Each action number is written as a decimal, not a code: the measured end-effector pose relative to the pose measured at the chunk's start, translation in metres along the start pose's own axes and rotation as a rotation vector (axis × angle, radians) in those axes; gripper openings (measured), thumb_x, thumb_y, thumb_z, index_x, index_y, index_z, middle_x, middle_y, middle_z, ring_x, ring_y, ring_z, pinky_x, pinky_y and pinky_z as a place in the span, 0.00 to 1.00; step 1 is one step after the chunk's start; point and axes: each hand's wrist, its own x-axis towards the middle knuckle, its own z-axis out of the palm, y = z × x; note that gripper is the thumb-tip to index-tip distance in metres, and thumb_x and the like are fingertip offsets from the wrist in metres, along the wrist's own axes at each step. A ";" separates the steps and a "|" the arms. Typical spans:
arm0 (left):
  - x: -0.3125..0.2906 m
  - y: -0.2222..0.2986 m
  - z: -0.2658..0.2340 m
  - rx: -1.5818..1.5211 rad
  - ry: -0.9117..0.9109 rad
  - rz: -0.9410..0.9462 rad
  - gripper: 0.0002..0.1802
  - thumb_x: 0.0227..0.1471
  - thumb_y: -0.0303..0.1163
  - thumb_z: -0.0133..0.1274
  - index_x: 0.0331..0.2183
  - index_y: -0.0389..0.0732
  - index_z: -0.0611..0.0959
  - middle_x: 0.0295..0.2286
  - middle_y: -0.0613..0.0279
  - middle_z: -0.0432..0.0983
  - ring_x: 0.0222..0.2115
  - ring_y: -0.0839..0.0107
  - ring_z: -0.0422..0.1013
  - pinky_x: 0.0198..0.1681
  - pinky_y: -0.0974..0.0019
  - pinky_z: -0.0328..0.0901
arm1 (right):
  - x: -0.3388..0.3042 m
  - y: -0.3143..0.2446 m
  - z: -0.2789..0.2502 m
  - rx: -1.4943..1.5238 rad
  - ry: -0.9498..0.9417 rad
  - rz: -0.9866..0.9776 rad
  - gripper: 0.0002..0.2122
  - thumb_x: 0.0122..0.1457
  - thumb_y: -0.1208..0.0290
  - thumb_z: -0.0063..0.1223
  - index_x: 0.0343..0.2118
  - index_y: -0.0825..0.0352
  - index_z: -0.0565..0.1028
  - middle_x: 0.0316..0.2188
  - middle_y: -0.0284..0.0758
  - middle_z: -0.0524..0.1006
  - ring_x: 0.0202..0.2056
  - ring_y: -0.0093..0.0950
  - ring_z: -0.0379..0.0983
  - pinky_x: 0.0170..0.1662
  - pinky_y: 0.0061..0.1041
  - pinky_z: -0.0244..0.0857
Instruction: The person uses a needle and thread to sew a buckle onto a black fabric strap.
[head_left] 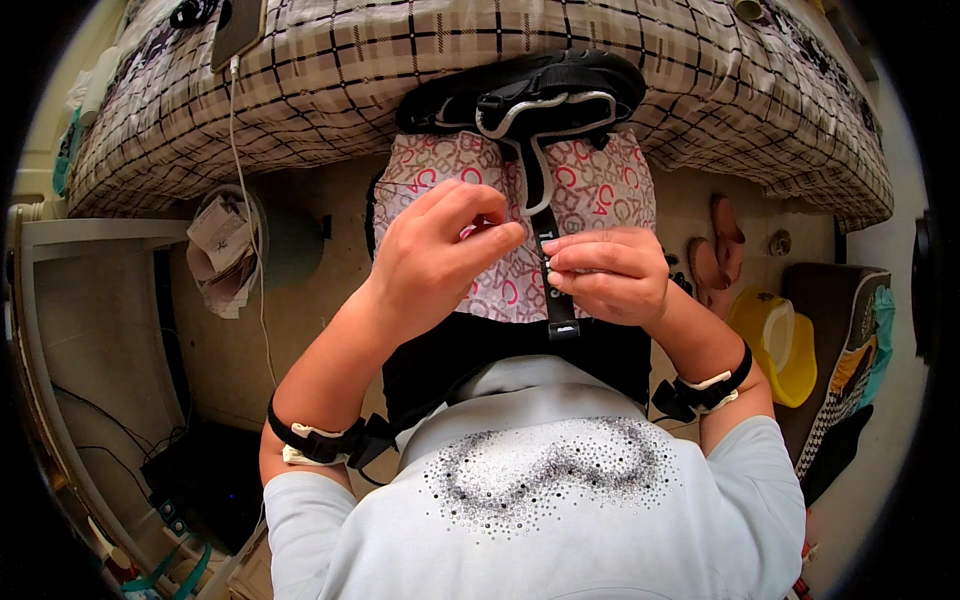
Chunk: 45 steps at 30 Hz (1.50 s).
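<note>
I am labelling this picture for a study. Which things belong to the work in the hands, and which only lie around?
In hand:
- left hand, pinching at the patterned pink-and-white fabric bag
- right hand, gripping the black webbing strap

Lying about:
- checked bed cover
- white cable
- pair of brown slippers
- yellow plastic pot
- crumpled papers

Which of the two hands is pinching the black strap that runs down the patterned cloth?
The right hand: its fingertips grip the black strap. The left hand pinches the pink-patterned white cloth beside it.
</note>
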 end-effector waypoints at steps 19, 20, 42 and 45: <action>0.007 -0.038 0.017 -0.559 -0.114 -0.308 0.11 0.41 0.13 0.52 0.28 0.38 0.80 0.28 0.63 0.70 0.29 0.70 0.70 0.32 0.71 0.66 | 0.018 -0.010 0.005 0.641 0.198 0.797 0.09 0.51 0.83 0.54 0.37 0.69 0.77 0.32 0.32 0.76 0.33 0.17 0.72 0.34 0.14 0.67; 0.006 -0.040 0.019 -0.590 -0.101 -0.329 0.10 0.42 0.13 0.52 0.28 0.38 0.81 0.28 0.63 0.70 0.29 0.71 0.70 0.32 0.71 0.66 | 0.019 -0.009 0.004 0.720 0.191 0.885 0.10 0.50 0.83 0.54 0.37 0.70 0.76 0.32 0.31 0.76 0.33 0.17 0.72 0.35 0.14 0.67; 0.004 -0.038 0.033 -0.966 0.053 -0.568 0.04 0.47 0.18 0.54 0.28 0.35 0.79 0.29 0.67 0.68 0.31 0.80 0.66 0.35 0.77 0.61 | 0.048 0.003 -0.006 1.174 0.361 1.319 0.15 0.47 0.80 0.59 0.41 0.72 0.74 0.35 0.36 0.76 0.34 0.22 0.73 0.38 0.21 0.70; 0.003 -0.035 0.036 -1.028 0.056 -0.587 0.03 0.47 0.18 0.54 0.28 0.35 0.79 0.29 0.68 0.68 0.31 0.80 0.66 0.35 0.78 0.61 | 0.045 0.004 -0.004 1.170 0.343 1.317 0.15 0.47 0.80 0.59 0.40 0.73 0.74 0.35 0.36 0.76 0.34 0.23 0.73 0.38 0.21 0.70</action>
